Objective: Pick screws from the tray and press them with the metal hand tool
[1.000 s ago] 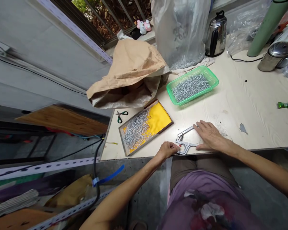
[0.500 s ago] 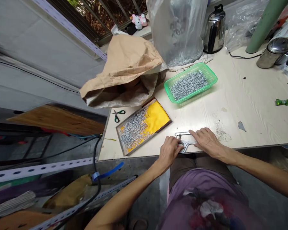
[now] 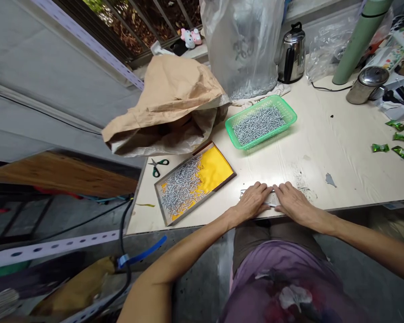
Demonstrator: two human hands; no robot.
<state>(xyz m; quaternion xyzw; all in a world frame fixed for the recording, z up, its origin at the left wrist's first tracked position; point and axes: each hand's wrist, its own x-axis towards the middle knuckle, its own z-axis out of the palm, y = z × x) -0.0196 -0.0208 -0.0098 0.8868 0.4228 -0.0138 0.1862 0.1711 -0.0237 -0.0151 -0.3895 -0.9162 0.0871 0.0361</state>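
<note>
A silvery metal part (image 3: 272, 200) with a flat, frame-like shape lies at the front edge of the table, mostly covered by my hands. My left hand (image 3: 255, 202) is closed over its middle, fingers bent and thumb underneath. Against its right end my right hand (image 3: 289, 201) grips with curled fingers, close beside the left. Just left of my hands sits a shallow tray (image 3: 216, 190) with a yellow lining (image 3: 218, 163) and a heap of small silvery metal pins (image 3: 182, 186). Farther back, a green plastic basket (image 3: 287, 127) holds more such pins (image 3: 259, 125).
Green-handled scissors (image 3: 157, 167) lie left of the tray. Behind are a crumpled brown paper bag (image 3: 178, 85), a clear plastic bag (image 3: 244, 49) and a steel kettle (image 3: 292, 54). On the right are a steel cup (image 3: 366, 85), a green cylinder (image 3: 362, 40) and green-wrapped sweets (image 3: 401, 152).
My left hand has slid right along the metal part, from its left end to beside my right hand, covering more of it. The view has shifted slightly.
</note>
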